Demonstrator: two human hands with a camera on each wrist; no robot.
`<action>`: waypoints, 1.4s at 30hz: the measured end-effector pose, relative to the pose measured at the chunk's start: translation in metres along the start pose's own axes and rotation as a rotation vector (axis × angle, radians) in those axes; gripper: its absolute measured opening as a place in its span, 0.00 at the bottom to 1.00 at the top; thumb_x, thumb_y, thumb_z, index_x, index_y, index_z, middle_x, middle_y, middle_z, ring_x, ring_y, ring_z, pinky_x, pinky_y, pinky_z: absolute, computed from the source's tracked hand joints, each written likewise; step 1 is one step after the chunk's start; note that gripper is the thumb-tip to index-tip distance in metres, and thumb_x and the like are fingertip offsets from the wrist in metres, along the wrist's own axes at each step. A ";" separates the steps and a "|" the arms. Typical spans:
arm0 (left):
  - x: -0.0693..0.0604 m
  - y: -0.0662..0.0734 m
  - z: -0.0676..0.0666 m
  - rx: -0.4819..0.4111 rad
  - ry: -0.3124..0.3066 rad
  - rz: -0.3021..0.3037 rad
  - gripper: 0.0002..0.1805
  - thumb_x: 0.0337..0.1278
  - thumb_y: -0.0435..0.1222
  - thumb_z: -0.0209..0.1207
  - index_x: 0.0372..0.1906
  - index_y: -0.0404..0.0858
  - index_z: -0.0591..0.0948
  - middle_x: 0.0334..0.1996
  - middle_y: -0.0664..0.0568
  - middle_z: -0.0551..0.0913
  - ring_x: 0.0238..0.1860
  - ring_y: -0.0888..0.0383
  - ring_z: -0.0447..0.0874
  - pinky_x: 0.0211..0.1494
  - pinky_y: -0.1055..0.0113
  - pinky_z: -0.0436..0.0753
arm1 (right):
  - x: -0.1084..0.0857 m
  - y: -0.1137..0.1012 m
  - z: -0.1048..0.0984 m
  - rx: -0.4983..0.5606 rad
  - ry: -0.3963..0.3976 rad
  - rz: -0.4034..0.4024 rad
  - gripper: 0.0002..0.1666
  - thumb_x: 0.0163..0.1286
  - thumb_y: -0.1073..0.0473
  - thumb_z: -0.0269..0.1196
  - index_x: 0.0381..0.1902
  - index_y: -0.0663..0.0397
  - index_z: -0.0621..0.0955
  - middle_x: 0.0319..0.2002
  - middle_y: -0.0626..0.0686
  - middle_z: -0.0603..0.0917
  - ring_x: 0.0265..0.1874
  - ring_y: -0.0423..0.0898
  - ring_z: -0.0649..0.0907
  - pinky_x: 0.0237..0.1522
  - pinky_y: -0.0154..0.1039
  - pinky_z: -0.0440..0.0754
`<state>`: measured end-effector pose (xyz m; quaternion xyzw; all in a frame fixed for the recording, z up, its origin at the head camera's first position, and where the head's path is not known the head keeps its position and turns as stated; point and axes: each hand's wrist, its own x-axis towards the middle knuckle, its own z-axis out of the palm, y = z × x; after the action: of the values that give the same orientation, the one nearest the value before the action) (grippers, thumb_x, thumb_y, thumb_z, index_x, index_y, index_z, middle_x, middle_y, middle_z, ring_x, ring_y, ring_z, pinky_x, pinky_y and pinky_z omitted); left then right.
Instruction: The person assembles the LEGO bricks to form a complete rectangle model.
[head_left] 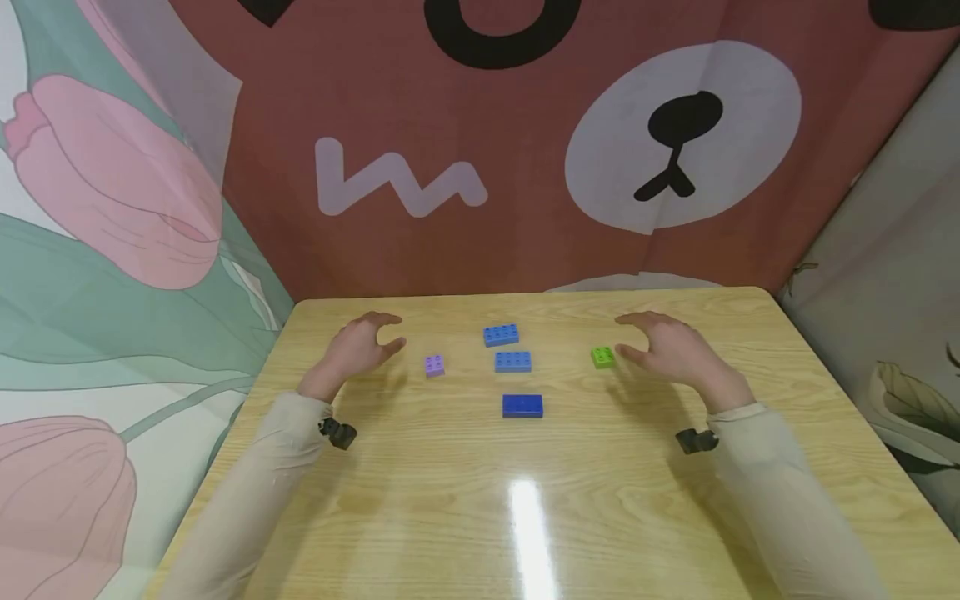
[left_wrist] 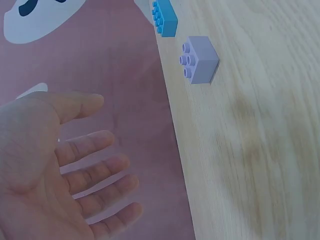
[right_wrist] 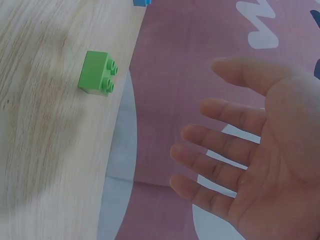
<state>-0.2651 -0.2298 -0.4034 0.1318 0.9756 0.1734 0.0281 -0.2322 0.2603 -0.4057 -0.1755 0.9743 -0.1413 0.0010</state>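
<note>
My left hand (head_left: 358,343) hovers over the table's left part, fingers relaxed and holding nothing; a small purple brick (head_left: 434,365) lies just to its right. In the left wrist view the hand (left_wrist: 65,165) is apart from the purple brick (left_wrist: 201,60). On the other side my right hand (head_left: 675,350) hangs empty with spread fingers, near a green brick (head_left: 602,357). The right wrist view shows a gap between the hand (right_wrist: 250,150) and the green brick (right_wrist: 95,72). Between the hands lie two lighter blue bricks (head_left: 501,335) (head_left: 513,362) and a dark blue one (head_left: 522,406).
The wooden table (head_left: 420,500) has its far edge against a red-brown cloth (head_left: 420,258) with a bear print. Floral cloth (head_left: 172,333) hangs at the left, and a pale patterned cloth (head_left: 885,275) at the right. Light reflects off the table's front middle.
</note>
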 end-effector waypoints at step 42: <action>0.002 0.021 0.022 -0.115 0.003 0.087 0.25 0.67 0.47 0.61 0.64 0.40 0.78 0.64 0.41 0.78 0.61 0.40 0.79 0.61 0.42 0.78 | -0.001 -0.011 0.018 0.059 0.006 -0.033 0.31 0.70 0.48 0.64 0.67 0.55 0.75 0.63 0.63 0.79 0.59 0.63 0.80 0.57 0.63 0.79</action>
<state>-0.2599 -0.2030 -0.4164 0.1718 0.9574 0.2305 0.0265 -0.2268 0.2452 -0.4202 -0.1911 0.9667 -0.1705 0.0010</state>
